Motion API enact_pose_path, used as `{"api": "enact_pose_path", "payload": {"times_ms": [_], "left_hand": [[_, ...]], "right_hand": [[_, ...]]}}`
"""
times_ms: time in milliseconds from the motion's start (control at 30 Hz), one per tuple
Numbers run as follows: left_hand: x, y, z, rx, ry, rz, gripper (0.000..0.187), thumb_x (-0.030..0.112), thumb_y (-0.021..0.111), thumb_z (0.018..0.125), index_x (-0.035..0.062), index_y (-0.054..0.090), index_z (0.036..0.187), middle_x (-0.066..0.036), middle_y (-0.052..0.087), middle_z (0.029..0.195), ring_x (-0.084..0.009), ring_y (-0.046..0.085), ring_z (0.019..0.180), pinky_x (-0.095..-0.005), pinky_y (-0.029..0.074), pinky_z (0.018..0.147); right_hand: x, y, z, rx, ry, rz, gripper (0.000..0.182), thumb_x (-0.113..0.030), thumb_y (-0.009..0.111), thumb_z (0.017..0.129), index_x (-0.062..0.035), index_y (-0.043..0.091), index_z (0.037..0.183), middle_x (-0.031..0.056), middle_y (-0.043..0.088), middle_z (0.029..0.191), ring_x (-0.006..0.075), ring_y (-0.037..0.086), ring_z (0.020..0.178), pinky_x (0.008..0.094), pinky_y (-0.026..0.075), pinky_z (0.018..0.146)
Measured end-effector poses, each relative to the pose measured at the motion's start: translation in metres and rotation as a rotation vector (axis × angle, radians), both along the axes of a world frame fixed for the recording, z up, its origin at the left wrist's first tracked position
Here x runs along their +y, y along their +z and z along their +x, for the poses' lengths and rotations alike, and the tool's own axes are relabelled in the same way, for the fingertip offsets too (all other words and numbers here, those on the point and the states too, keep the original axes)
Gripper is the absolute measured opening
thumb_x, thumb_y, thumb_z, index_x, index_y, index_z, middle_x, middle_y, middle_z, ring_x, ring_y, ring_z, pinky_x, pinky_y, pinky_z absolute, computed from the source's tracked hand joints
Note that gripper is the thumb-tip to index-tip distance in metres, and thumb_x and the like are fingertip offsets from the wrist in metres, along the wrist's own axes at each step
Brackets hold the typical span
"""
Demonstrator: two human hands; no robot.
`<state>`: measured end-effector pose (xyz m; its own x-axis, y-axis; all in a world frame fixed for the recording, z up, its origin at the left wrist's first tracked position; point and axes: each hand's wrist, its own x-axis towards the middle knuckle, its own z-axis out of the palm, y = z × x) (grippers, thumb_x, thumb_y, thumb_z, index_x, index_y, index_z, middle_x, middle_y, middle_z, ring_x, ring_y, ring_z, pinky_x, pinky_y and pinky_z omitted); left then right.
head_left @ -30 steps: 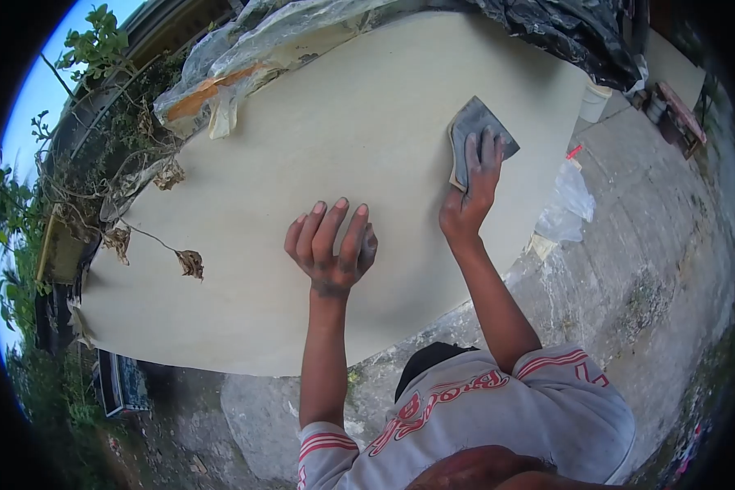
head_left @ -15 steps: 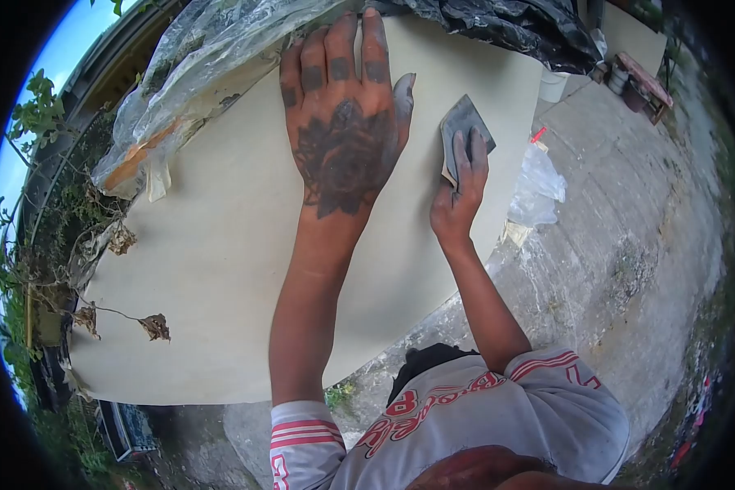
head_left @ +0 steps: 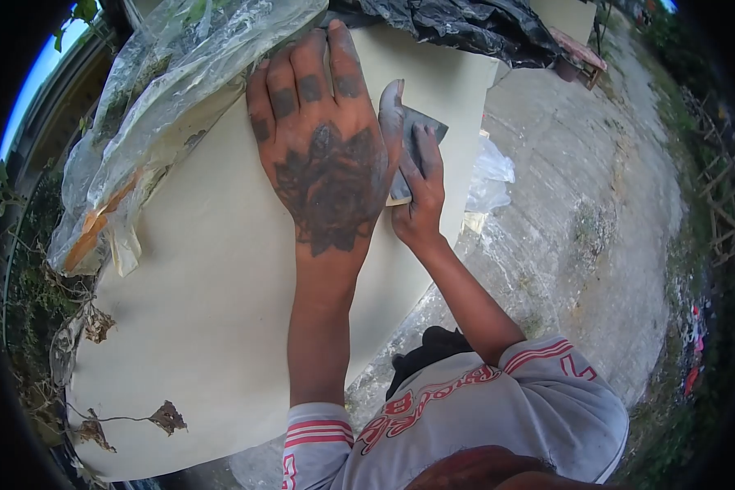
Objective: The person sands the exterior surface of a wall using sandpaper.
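Far to the left of the grip, clear plastic sheeting (head_left: 163,90) lies bunched over the upper edge of the pale board (head_left: 196,278), hiding that edge and whatever orange strip sits under it; dried leaves (head_left: 167,416) hang over the board's lower left corner, and the corner itself is cut off by the dark rim of the view. The left hand (head_left: 327,163) lies flat on the board with its fingers spread and straight, holding nothing; its fingertips reach the plastic and its thumb covers part of the pad. Just right of it, the right hand (head_left: 420,200) presses a dark grey sanding pad (head_left: 412,151) against the board; the grip is closed loosely over the pad, fingers laid along its face, and the thumb is hidden. Black plastic (head_left: 457,28) drapes above the grip. Further right is bare concrete ground (head_left: 580,188), with a crumpled clear bag (head_left: 490,180) lying at the board's edge.
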<state>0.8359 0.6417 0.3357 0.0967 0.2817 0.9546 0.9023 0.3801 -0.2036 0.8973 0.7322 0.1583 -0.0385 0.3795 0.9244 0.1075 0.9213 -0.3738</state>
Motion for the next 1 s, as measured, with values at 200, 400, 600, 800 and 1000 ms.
{"api": "enact_pose_path", "payload": {"times_ms": [200, 400, 600, 800, 1000], "left_hand": [[-0.006, 0.002, 0.006, -0.008, 0.062, -0.04, 0.056, 0.042, 0.07, 0.093, 0.0114, 0.062, 0.14, -0.009, 0.061, 0.13, -0.0303, 0.056, 0.122, -0.0495, 0.038, 0.114], [0.002, 0.006, 0.019, -0.067, 0.097, 0.017, 0.04, 0.028, 0.071, 0.095, 0.0132, 0.069, 0.132, -0.009, 0.069, 0.124, -0.0291, 0.061, 0.118, -0.0472, 0.038, 0.112], [0.008, 0.015, 0.03, -0.224, 0.104, 0.052, 0.028, 0.018, 0.067, 0.098, 0.0089, 0.073, 0.124, -0.013, 0.073, 0.118, -0.0316, 0.064, 0.115, -0.0443, 0.047, 0.103], [0.01, 0.023, 0.043, -0.264, 0.192, 0.007, 0.028, 0.018, 0.069, 0.097, 0.0079, 0.072, 0.123, -0.014, 0.071, 0.12, -0.0332, 0.063, 0.117, -0.0452, 0.048, 0.102], [0.022, 0.022, 0.051, -0.247, 0.379, 0.031, 0.043, 0.031, 0.079, 0.089, 0.0083, 0.071, 0.125, -0.016, 0.065, 0.117, -0.0381, 0.058, 0.117, -0.05, 0.043, 0.105]], "right_hand": [[0.053, -0.023, 0.01, 0.218, -0.006, -0.368, 0.052, 0.007, 0.047, 0.097, -0.0045, 0.054, 0.148, 0.0216, 0.042, 0.159, 0.0368, 0.036, 0.151, 0.0444, 0.029, 0.122], [0.084, 0.039, 0.009, 0.216, 0.017, -0.171, 0.08, 0.009, 0.05, 0.069, -0.0079, 0.056, 0.147, 0.0256, 0.04, 0.158, 0.047, 0.032, 0.149, 0.0549, 0.024, 0.122], [0.066, -0.025, 0.035, -0.146, 0.24, 0.094, 0.076, 0.002, 0.055, 0.068, -0.0151, 0.063, 0.142, 0.0233, 0.044, 0.157, 0.0509, 0.029, 0.15, 0.0629, 0.02, 0.121], [0.128, 0.001, 0.045, 0.116, 0.211, -0.234, 0.067, 0.002, 0.05, 0.069, 0.0007, 0.062, 0.136, 0.0292, 0.039, 0.157, 0.0548, 0.026, 0.149, 0.0631, 0.019, 0.121], [0.091, 0.034, 0.058, -0.085, 0.369, -0.016, 0.077, 0.008, 0.053, 0.063, -0.0058, 0.063, 0.138, 0.0269, 0.04, 0.156, 0.0529, 0.026, 0.15, 0.0649, 0.02, 0.12]]}}
